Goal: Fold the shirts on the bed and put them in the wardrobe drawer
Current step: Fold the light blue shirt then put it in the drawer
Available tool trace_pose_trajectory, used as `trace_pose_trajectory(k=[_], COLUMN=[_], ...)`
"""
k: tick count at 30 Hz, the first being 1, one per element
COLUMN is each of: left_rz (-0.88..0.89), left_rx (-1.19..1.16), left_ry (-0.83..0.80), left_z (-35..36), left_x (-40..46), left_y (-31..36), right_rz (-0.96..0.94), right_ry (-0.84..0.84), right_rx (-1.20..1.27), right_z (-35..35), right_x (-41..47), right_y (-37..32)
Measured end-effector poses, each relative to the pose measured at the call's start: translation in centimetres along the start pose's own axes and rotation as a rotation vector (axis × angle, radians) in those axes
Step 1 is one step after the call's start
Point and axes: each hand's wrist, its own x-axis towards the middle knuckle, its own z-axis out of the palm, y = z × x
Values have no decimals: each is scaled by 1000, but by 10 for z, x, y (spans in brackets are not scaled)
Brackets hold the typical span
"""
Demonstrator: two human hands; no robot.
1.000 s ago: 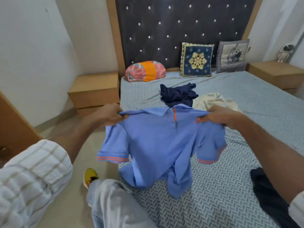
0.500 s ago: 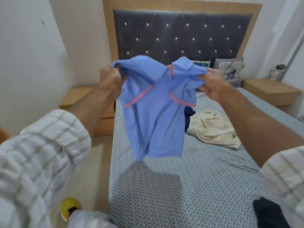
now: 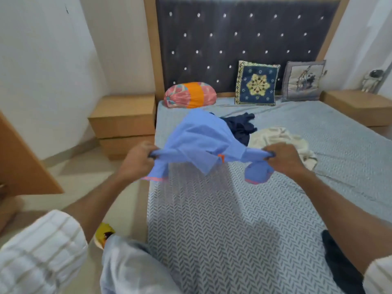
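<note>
A light blue polo shirt (image 3: 203,143) with orange trim is stretched in the air over the bed (image 3: 222,219), its body billowing away from me. My left hand (image 3: 137,160) grips its left shoulder and my right hand (image 3: 284,158) grips its right shoulder, both fists closed on the cloth. Behind it on the bed lie a crumpled navy shirt (image 3: 241,127) and a cream shirt (image 3: 282,141). Another dark garment (image 3: 341,268) lies at the bed's near right edge. No wardrobe drawer shows in this view.
A rolled pink and orange bolster (image 3: 191,95) and two cushions (image 3: 257,83) lean on the padded headboard. Wooden bedside tables stand left (image 3: 123,117) and right (image 3: 358,107). A wooden panel (image 3: 19,164) juts in at the left. My knee (image 3: 131,266) is at the bed's near corner.
The shirt was swung up high in front of the headboard, then flicked down and forward. It now billows flat above the bed, with both hands lower and wider apart.
</note>
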Motion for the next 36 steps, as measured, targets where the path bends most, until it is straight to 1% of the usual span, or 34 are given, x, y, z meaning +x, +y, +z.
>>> trace_pose_trajectory(k=[3, 4, 6, 8, 9, 11, 13, 14, 15, 17, 18, 20, 22, 23, 25, 27, 29, 30, 32, 33, 35, 36], left_rz=[-51, -87, -144, -127, -103, -73, -47, -18, -3, -17, -64, -173, -214, -226, -260, -278, -290, -281, -189, -104, 142, 277], left_rx=[-42, -32, 44, 74, 76, 173, 385, 465, 489, 437, 357, 151, -6, -44, -83, -131, -234, -290, -350, -346, -245, -146], left_ry=[-198, -265, -409, -548, -605, -710, -779, -778, -777, -753, -754, -788, -792, -773, -699, -622, -521, -438, -289, -249, -221, -238], left_z=[66, 86, 119, 143, 154, 172, 183, 185, 189, 196, 203, 217, 230, 235, 241, 242, 235, 230, 219, 214, 209, 209], left_x=[-51, -67, -99, -128, -141, -157, -162, -160, -159, -156, -154, -154, -158, -160, -162, -160, -154, -150, -144, -143, -148, -155], left_y=[-23, -28, -32, -33, -34, -42, -43, -39, -33, -21, -18, -14, -10, -6, 1, 7, 9, 9, 9, 10, 9, 7], right_rz=[67, 93, 163, 187, 195, 197, 136, 72, 21, 7, 22, 37, 84, 102, 148, 183, 220, 234, 221, 187, 81, 19], right_ry=[-181, -218, -226, -239, -286, -374, -453, -495, -534, -555, -540, -500, -559, -596, -605, -558, -486, -434, -290, -230, -181, -167], right_rx=[-1, 3, 53, 85, 67, 45, 31, 4, -33, -74, -41, 138, 263, 261, 239, 274, 388, 466, 567, 589, 574, 531], right_z=[58, 78, 113, 138, 143, 151, 156, 158, 159, 163, 165, 170, 175, 178, 186, 187, 179, 173, 160, 154, 149, 150], right_x=[-56, -76, -115, -152, -168, -191, -207, -211, -214, -217, -217, -216, -214, -214, -213, -211, -203, -199, -193, -193, -199, -206], right_y=[28, 39, 63, 81, 84, 89, 92, 90, 89, 80, 74, 59, 46, 43, 42, 41, 39, 38, 37, 36, 37, 38])
